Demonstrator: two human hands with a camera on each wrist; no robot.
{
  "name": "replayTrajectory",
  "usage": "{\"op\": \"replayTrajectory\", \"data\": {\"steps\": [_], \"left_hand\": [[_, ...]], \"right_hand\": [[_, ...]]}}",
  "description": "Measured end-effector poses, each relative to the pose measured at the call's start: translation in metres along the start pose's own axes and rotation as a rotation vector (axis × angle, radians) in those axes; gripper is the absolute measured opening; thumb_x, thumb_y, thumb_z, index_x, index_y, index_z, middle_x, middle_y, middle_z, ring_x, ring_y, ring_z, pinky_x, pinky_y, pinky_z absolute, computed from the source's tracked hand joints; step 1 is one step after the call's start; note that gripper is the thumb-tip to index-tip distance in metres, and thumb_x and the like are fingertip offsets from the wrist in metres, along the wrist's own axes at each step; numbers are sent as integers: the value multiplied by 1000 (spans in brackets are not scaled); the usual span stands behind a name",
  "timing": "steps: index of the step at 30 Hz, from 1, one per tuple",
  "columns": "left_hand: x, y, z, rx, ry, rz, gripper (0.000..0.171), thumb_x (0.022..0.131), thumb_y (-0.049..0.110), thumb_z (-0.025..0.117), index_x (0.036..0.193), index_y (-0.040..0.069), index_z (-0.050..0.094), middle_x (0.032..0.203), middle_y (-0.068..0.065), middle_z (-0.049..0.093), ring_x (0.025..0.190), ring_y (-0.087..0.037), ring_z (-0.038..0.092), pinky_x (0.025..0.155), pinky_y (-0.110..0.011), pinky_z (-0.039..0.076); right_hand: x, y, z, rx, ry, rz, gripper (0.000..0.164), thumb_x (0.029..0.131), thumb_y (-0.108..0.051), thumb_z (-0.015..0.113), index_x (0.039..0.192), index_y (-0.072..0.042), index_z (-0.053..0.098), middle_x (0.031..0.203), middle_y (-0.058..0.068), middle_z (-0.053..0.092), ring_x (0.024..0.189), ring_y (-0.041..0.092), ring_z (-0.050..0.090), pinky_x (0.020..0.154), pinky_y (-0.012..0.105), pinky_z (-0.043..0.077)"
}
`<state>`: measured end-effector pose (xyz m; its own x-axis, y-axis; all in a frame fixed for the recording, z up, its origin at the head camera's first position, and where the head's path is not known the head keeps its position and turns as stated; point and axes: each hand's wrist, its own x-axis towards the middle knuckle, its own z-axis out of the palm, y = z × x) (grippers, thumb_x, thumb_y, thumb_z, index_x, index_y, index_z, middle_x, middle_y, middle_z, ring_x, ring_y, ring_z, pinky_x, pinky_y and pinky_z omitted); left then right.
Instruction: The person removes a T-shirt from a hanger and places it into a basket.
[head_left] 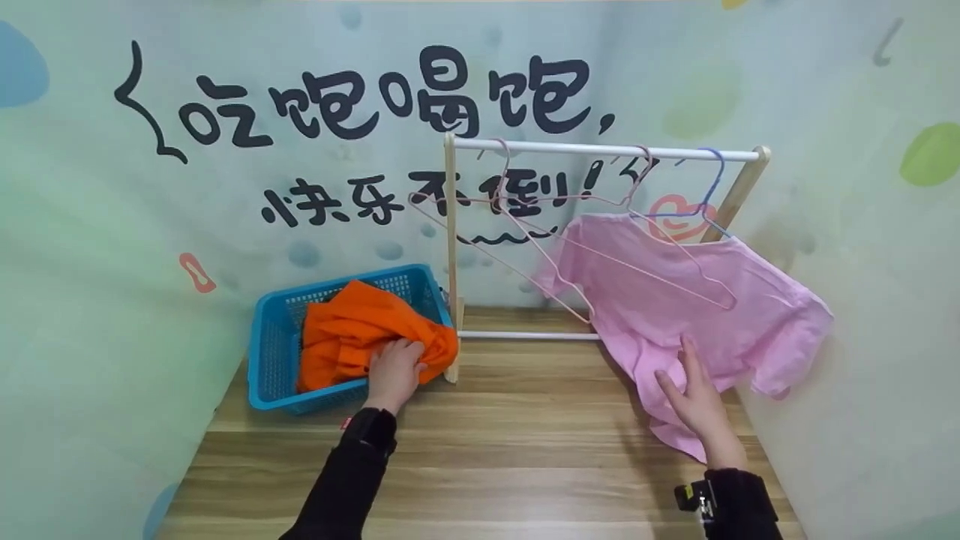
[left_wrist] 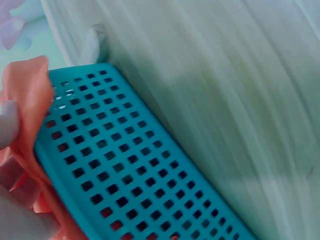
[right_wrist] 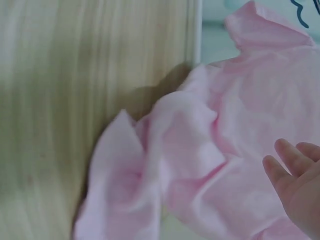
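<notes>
An orange garment (head_left: 341,326) lies bunched in the blue plastic basket (head_left: 259,375) at the left, partly over its near right corner. My left hand (head_left: 395,373) grips a fold of it at that corner; the left wrist view shows orange cloth (left_wrist: 30,95) between thumb and fingers. A pink short-sleeved shirt (head_left: 660,285) hangs on the blue hanger (head_left: 714,180) at the rack's right end. In front of its lower part is my right hand (head_left: 699,401), fingers spread and holding nothing. Whether its fingertips touch the shirt, I cannot tell.
Two pink hangers (head_left: 507,169) hang from the white rod (head_left: 577,148) of the rack, left of the blue one. The rack's left wooden post (head_left: 451,247) stands right beside the basket. Printed walls enclose the wood-grain table (head_left: 525,465).
</notes>
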<state>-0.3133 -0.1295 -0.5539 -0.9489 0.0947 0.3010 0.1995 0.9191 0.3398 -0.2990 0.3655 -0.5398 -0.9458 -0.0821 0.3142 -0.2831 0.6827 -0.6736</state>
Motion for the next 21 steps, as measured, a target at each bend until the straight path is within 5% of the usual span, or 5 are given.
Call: {"op": "replayTrajectory", "data": {"steps": [8,15,21], "left_hand": [[-2,-16,-11,-9,-14,-89,12,94,14,69,102,9,61,90,-9,63,88,-34,61,78,-54,47],[-1,-40,-25,-104,50,-142,12,97,7,58,108,2,57,79,-12,60,73,-33,60,66,-48,50],[-5,-68,-41,-80,96,-209,10,97,6,55,106,1,55,72,-14,57,64,-36,58,58,-50,48]], "right_hand": [[22,-29,-27,-53,20,-61,78,99,-29,59,159,-12,12,157,29,23,135,56,28,104,73,24],[37,-44,-56,-93,102,-142,77,96,-23,63,158,-10,19,154,30,28,136,56,28,106,71,23],[50,-56,-82,-122,169,-181,75,95,-22,63,157,-8,24,155,26,30,137,52,29,111,64,21]]}}
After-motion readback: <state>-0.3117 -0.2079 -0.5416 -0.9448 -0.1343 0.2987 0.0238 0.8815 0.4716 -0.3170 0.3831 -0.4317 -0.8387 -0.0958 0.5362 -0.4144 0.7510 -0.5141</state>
